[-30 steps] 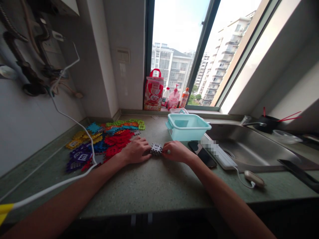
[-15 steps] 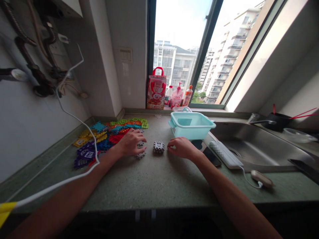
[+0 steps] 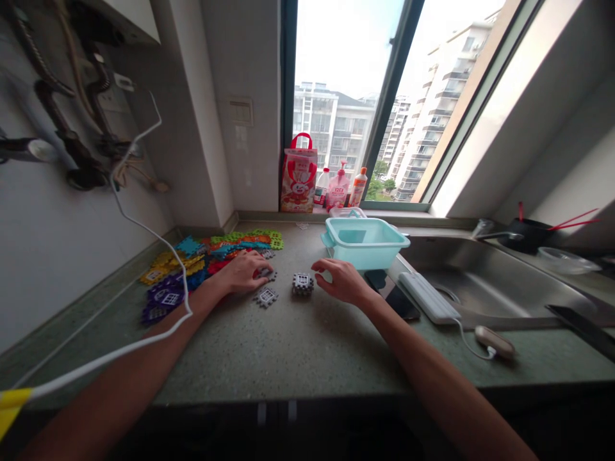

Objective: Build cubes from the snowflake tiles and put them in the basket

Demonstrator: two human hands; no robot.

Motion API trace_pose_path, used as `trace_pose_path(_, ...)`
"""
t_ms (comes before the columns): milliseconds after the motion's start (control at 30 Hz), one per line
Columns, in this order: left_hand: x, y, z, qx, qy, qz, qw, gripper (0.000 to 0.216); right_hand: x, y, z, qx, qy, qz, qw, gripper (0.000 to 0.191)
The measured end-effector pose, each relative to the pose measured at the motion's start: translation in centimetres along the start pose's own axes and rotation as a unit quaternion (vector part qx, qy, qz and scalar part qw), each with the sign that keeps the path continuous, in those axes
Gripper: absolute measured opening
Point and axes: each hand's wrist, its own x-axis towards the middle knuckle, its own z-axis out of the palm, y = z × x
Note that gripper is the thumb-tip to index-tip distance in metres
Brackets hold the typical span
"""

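Note:
My left hand point(image 3: 244, 271) is at the edge of the coloured pile, its thumb and fingers closed around a small grey interlocking tile point(image 3: 271, 275) that is partly hidden. Just in front of that hand lies a loose grey tile point(image 3: 266, 296) with a white window shape. A small stack of grey tiles point(image 3: 302, 283), also topped by a white window, stands between my hands. My right hand point(image 3: 341, 280) hovers close to the stack's right side, thumb and fingers apart with nothing between them.
Left lies a pile of purple tiles point(image 3: 166, 298) and other colours, crossed by a white cable point(image 3: 179, 256). A turquoise tub point(image 3: 368, 246) stands behind my right hand. A phone point(image 3: 394, 294), a power strip point(image 3: 427, 298) and the sink point(image 3: 480, 282) are at right.
My left hand has drawn back slightly to the left, uncovering the loose grey tile. The right hand's fingers have spread and lifted beside the stack. The view has shifted slightly.

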Motion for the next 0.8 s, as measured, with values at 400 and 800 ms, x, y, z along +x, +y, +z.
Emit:
trace_pose_path(400,2.0,3.5,-1.2,-0.090,0.105,0.002,0.990,0.047,0.1,0.9,-0.2,0.025,0.033,0.038,0.998,0.022)
trace_pose_path(800,3.6,7.0,-0.2,-0.090,0.070,0.034,0.993,0.064,0.0,1.6,-0.4,0.027,0.038,0.044,0.998,0.023)
